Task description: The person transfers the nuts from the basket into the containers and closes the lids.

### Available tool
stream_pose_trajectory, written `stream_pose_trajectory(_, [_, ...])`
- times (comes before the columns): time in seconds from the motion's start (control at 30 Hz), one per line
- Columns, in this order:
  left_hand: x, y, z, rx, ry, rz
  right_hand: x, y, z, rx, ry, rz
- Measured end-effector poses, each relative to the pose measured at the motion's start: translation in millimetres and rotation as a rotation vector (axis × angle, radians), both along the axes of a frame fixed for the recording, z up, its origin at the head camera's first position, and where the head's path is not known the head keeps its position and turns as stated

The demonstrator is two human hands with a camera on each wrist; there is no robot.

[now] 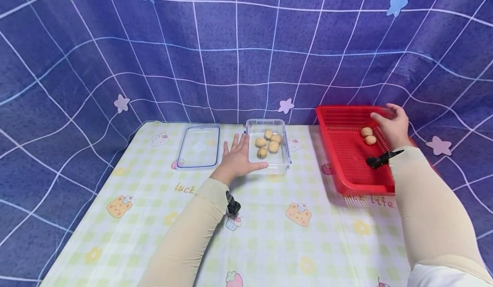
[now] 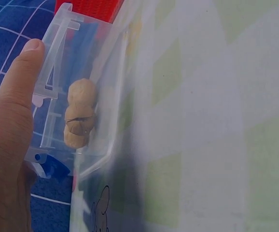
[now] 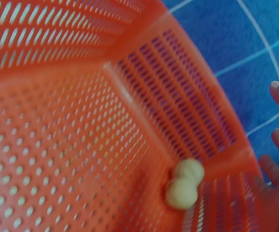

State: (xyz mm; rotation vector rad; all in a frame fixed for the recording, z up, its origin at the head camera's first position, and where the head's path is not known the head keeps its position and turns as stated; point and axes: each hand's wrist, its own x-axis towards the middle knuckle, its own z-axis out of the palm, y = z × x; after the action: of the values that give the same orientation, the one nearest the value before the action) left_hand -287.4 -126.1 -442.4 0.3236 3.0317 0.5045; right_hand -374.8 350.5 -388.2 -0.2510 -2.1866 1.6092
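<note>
My left hand [image 1: 236, 159] lies with spread, straight fingers along the left side of a clear plastic box [image 1: 286, 145], its thumb over the front edge. Several walnuts [image 1: 274, 146] sit inside that box; in the left wrist view, walnuts [image 2: 80, 116] show through its wall, and the thumb [image 2: 21, 72] is at the rim. Over the right side of a red plastic basket [image 1: 335, 167] is my right hand [image 1: 397, 126], holding nothing, with loosely bent fingers. Two walnuts [image 1: 368, 136] lie in the basket beside it, and the right wrist view shows the pair [image 3: 184, 183] against the basket's wall.
A clear lid with a blue seal [image 1: 198, 147] lies flat on the table left of the box. A checked, cartoon-printed cloth [image 1: 265, 248] covers the table. Behind hangs a blue curtain [image 1: 215, 64] with a line grid and stars, close to the table's back edge.
</note>
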Motion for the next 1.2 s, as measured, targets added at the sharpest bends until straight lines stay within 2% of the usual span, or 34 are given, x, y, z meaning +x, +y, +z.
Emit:
stream_pose_trajectory(0.23, [-1.3,1.4,-1.9,0.004,-0.005,0.008,1.3,12.0,-17.8,0.113,-0.096,-0.005])
stream_pose_trajectory(0.43, [-1.7,2.4,-2.3,0.006,-0.008,0.008,0.2,16.5,-29.8,0.214,-0.184,0.076])
stream_pose_trajectory(0.57, [-0.9,1.2,-2.3,0.008,-0.007,0.013,-3.7,18.3,-37.3,0.233,-0.200,0.135])
stream_pose_trajectory(0.87, [-3.2,0.4,-4.4,0.025,-0.009,-0.010,-6.4,32.6,-49.5,0.348,-0.261,0.183])
stream_pose_trajectory(1.2, [-2.9,-2.1,-6.0,0.043,-0.004,-0.005,-18.2,32.4,-59.6,0.566,-0.252,0.241])
